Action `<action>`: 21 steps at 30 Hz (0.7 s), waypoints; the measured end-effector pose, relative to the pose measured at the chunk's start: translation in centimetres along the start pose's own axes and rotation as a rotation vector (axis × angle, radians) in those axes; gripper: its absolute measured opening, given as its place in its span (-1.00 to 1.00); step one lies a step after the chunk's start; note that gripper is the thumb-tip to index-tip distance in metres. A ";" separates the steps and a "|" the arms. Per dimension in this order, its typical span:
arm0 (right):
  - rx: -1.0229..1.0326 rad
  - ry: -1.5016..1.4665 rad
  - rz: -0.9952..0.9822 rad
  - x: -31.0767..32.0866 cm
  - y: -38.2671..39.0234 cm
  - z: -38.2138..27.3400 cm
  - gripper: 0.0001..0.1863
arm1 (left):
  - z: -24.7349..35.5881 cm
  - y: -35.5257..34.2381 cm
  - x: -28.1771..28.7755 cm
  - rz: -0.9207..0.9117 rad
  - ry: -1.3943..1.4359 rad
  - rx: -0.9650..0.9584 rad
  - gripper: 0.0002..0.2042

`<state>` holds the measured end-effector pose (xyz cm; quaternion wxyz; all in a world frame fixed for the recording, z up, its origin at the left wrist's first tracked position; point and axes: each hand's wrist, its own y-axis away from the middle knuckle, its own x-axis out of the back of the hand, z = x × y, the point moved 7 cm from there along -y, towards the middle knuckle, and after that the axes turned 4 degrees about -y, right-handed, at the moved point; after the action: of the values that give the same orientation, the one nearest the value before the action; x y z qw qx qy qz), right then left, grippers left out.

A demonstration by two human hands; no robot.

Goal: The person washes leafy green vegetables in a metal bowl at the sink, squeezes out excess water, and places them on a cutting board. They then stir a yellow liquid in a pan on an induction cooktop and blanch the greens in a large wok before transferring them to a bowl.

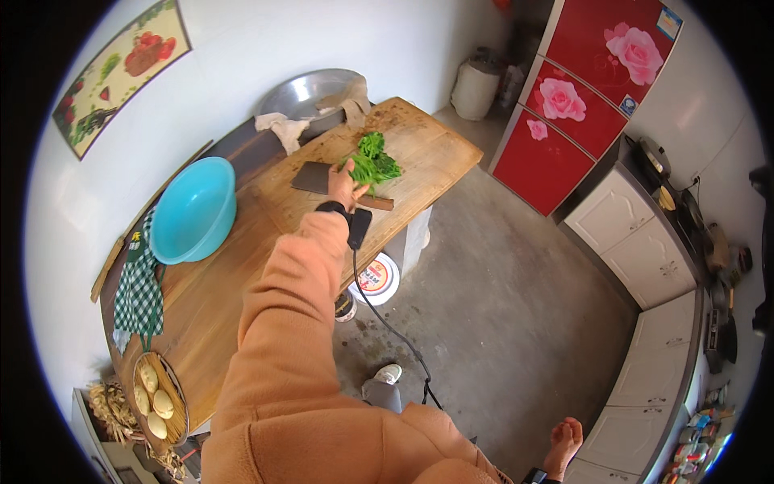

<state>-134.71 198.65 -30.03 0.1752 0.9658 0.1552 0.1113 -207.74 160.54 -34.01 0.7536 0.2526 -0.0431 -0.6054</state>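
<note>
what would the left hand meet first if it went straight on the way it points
The leafy greens, which the left hand seems to be touching. Beyond them, perhaps the cloth on the metal basin, though depth is unclear in this single view.

Green leaves, turquoise basin, red refrigerator with pink roses, green-and-white checked cloth, orange sleeve

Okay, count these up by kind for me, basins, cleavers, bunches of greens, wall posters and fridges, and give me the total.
Basins: 2, the turquoise basin and the metal basin
Cleaver: 1
Bunch of greens: 1
Wall poster: 1
Red fridge: 1
Total: 6
</note>
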 end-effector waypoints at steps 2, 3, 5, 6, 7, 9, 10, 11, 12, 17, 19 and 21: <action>-0.019 -0.012 -0.046 -1.8 -1.3 -0.5 -0.92 | 0.7 -1.5 -1.0 0.045 -0.137 0.025 -0.47; -0.039 0.013 0.000 -1.9 -1.7 -0.8 -0.92 | 0.6 -1.5 -1.5 0.028 -0.194 0.025 -0.41; -0.104 0.034 0.004 -2.6 -1.5 -1.0 -0.92 | -0.4 -0.4 -1.1 0.078 -0.228 0.004 -0.43; -0.058 0.005 0.008 -3.0 -1.1 -1.4 -0.92 | -1.3 0.5 -1.2 0.045 -0.168 0.001 -0.49; -0.065 -0.007 0.023 -3.1 -0.5 -1.4 -0.92 | -2.5 1.6 -1.1 0.012 -0.108 -0.002 -0.54; -0.066 -0.043 0.058 -3.2 1.1 -0.6 -0.92 | -6.3 4.4 -2.8 -0.179 -0.055 0.136 -0.70; -0.067 -0.056 0.067 -2.6 1.8 0.0 -0.93 | -8.1 6.4 -3.3 -0.211 -0.060 0.187 -0.74; -0.123 -0.044 0.138 -1.1 2.7 1.1 -0.93 | -10.1 9.1 -4.5 -0.289 -0.068 0.291 -0.78; -0.069 -0.088 0.099 0.4 3.4 1.4 -0.92 | -11.7 12.3 -5.9 -0.362 -0.098 0.301 -0.79; 0.013 -0.189 0.203 19.9 5.3 1.1 -0.94 | -22.2 38.6 -19.1 -0.875 -0.074 0.357 -0.75; 0.000 -0.099 0.474 31.2 8.7 0.3 -0.90 | -28.3 53.9 -24.8 -1.331 0.009 0.630 -0.72; -0.024 -0.249 0.599 38.1 12.2 2.4 -0.85 | -31.5 63.6 -28.9 -1.424 -0.082 0.600 -0.71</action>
<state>-95.59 199.94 -21.56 0.1637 0.9726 -0.1598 0.0408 -147.06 206.76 -26.92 0.0797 0.3902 -0.0604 -0.9153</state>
